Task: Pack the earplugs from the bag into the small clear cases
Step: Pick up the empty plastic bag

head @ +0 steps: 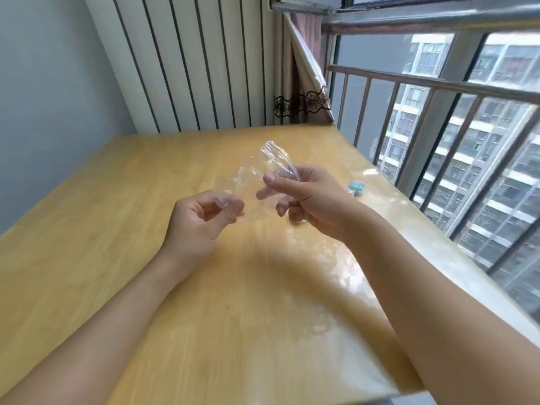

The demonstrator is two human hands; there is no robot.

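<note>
Both hands pinch a crumpled clear plastic bag point(263, 173) that looks empty, left hand point(201, 217) at its lower corner, right hand point(304, 194) at its top, while a small clear case holding teal earplugs point(357, 188) sits just beyond the right hand, so packing seems nearly done.

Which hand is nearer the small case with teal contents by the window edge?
Right. The right hand is just beside the case; the left hand is farther away.

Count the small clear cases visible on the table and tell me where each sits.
1 clearly visible: a small clear case with teal contents, on the table beyond the right hand. Another may be hidden beneath that hand.
</note>
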